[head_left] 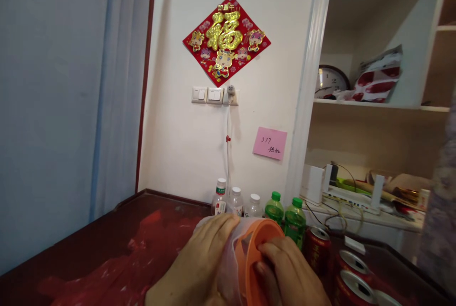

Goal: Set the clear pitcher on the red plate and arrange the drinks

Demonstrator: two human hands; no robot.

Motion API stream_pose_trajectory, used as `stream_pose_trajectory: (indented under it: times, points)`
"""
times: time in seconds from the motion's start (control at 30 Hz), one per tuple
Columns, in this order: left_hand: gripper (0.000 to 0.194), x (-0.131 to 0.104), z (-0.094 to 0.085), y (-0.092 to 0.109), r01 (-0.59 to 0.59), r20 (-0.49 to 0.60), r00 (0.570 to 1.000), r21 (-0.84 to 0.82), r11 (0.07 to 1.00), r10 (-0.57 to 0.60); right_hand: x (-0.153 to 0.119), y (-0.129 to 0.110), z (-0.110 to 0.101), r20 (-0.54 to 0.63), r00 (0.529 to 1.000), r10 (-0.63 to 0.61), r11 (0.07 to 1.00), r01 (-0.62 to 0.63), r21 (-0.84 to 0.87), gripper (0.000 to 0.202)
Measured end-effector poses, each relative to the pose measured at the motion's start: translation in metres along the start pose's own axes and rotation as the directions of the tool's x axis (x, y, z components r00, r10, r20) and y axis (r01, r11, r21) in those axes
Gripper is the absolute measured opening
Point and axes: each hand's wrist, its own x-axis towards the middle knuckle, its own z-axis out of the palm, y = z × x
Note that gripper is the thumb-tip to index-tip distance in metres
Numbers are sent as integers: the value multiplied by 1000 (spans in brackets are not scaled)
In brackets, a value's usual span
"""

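An orange round container point(251, 244), partly wrapped in a whitish translucent bag point(228, 268), is tilted at the bottom centre. My left hand point(199, 263) lies round the bag's left side, holding it. On the right, my right hand point(288, 268) grips the orange rim, its fingers bent inside the opening. What lies inside the container is hidden by my right hand. A crumpled red plastic bag point(131, 263) spreads over the dark red tabletop point(64, 258) to the left.
Three clear bottles with white caps point(235, 199) and two green bottles point(294, 220) stand behind my hands by the wall. Several red cans point(352, 268) stand at the right. A white router point(351, 199) sits on a shelf beyond them.
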Motion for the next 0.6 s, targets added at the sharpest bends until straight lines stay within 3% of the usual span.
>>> stream_pose_trajectory:
  times: [0.13, 0.2, 0.37, 0.47, 0.6]
  points:
    - [119, -1, 2, -2, -9, -24, 1000, -23, 1000, 9, 0, 0, -1, 40, 993, 108, 993, -109, 35, 26]
    - [120, -2, 4, -2, 5, 8, 1000, -65, 998, -5, 1, -2, 0, -2, 983, 183, 983, -183, 32, 32]
    - [119, -3, 8, -2, -32, -5, 999, -43, 999, 31, 1, -9, 4, -15, 999, 49, 999, -49, -12, 25]
    - [115, -2, 6, 0, -58, -37, 998, 19, 998, 59, 0, -5, 0, -49, 978, 203, 979, -202, 27, 32]
    - [103, 0, 4, 1, -83, -175, 978, 172, 982, 114, -3, 8, -15, 79, 929, 360, 929, -365, 62, 18]
